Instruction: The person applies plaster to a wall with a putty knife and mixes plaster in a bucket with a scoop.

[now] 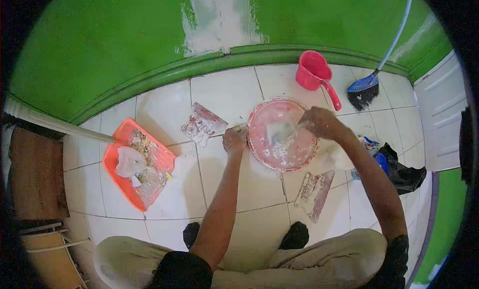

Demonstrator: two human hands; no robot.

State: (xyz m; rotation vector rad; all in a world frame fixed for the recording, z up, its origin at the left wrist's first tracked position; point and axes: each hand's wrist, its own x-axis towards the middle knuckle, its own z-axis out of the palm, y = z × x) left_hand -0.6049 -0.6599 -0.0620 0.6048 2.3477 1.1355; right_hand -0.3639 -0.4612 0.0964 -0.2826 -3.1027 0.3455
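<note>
A round pink basin (259, 151), its rim smeared with white, stands on the tiled floor before me with white powder and lumps inside. My left hand (234, 139) is closed on the basin's left edge. Over the basin's right side, my right hand (319, 123) is closed on a putty knife (280, 133); its pale blade is blurred by motion and its handle is hidden by the fingers. One putty-crusted scraper plate (204, 123) lies left of the basin, and a second crusted plate (315, 195) lies below it at the right.
An orange dustpan (114, 171) with debris sits at the left. Behind the basin are a pink dipper (313, 72) and a blue broom (365, 89) by the green wall (124, 44). A black plastic bag (406, 176) lies right, near the white door (441, 109). My feet are in front.
</note>
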